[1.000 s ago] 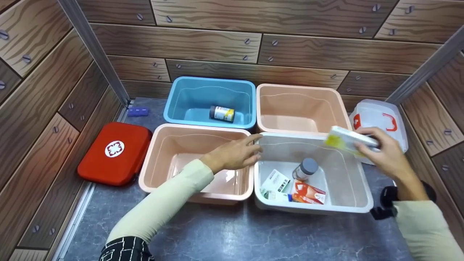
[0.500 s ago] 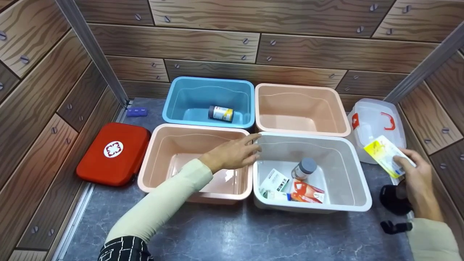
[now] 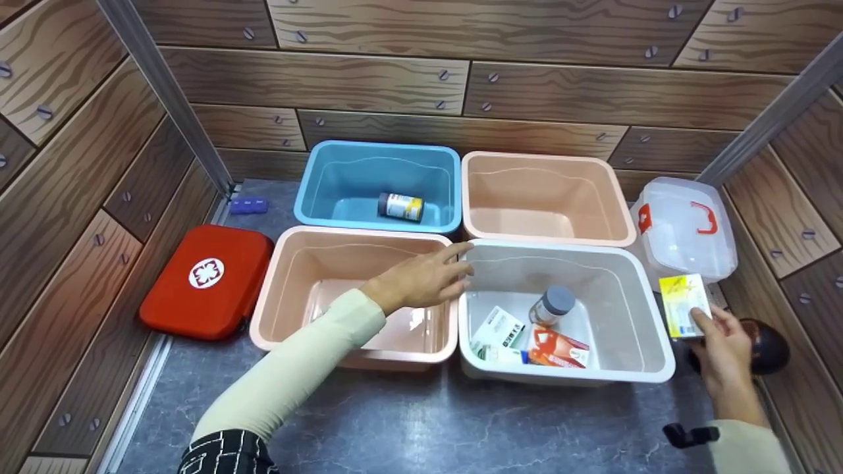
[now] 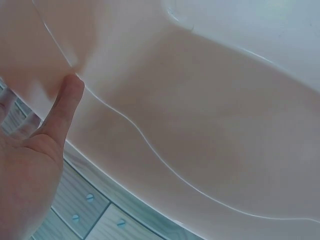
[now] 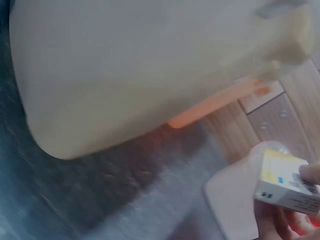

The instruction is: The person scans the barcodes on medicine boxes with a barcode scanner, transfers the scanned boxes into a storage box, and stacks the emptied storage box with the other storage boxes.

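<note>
My right hand (image 3: 728,345) pinches a yellow and white medicine box (image 3: 683,306) just right of the grey bin (image 3: 629,316); the right wrist view shows the same medicine box (image 5: 287,180) between thumb and fingers. My left hand (image 3: 421,280) hangs with relaxed fingers by the rim between the front pink bin (image 3: 296,283) and the grey bin, holding nothing. In the left wrist view, the thumb is beside the pink wall (image 4: 165,125); contact is unclear. Inside the grey bin are a grey-lidded bottle (image 3: 553,305), a white-green box (image 3: 500,327) and a red box (image 3: 560,347).
A blue bin (image 3: 319,191) with a bottle (image 3: 402,206) on its side and another pink bin (image 3: 546,191) stand behind. At left lie a red first-aid case (image 3: 207,283) and a purple pill box (image 3: 249,205). A clear lidded box (image 3: 688,227) and a black object (image 3: 767,345) are at right.
My right hand has carried the medicine box from above the grey bin's right side to beyond its right rim, then lower and slightly back left. The left hand stays in place.
</note>
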Demonstrator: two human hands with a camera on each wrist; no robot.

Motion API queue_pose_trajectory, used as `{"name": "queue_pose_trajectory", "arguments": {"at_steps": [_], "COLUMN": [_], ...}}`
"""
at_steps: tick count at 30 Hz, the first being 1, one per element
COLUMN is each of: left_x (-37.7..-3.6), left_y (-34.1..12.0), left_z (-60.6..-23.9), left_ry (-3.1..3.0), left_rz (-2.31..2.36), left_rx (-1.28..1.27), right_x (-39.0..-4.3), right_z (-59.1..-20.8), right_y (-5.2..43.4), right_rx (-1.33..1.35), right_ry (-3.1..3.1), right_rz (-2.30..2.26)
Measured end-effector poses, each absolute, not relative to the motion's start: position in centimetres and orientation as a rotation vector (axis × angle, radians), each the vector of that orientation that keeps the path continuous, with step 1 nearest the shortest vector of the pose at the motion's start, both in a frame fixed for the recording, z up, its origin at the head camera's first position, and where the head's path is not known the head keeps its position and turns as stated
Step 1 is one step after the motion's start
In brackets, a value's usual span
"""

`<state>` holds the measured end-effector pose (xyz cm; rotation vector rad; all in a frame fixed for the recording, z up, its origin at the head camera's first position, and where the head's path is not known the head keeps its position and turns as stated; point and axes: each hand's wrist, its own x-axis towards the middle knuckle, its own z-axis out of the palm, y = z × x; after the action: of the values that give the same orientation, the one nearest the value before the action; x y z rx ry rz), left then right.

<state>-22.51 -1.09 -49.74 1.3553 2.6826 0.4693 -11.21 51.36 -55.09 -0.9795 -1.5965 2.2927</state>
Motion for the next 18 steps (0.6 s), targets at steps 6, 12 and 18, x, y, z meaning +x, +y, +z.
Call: {"name": "queue_pose_trajectory", "arguments": {"at_steps": [6,12,18], "left_x": [-22.5,-22.5,-22.5], "left_y": [-1.0,-1.1,-1.1], "left_z": [-49.7,-49.7,-49.8], "left_ry": [2.677,2.679,2.68], "left_rz": [0.457,0.467,0.464], "left_rx": [1.338,1.346,1.352], "right_x": [-10.8,-10.6,-10.4], "right_z": [-56.9,-58.0,-58.4], "right_y": [51.1,50.7,50.3], "right_rx": [-1.192,-1.189,-1.188], "right_ry": [-1.335,-1.237,-1.24], "right_rz": [2.352,2.346,2.291]}}
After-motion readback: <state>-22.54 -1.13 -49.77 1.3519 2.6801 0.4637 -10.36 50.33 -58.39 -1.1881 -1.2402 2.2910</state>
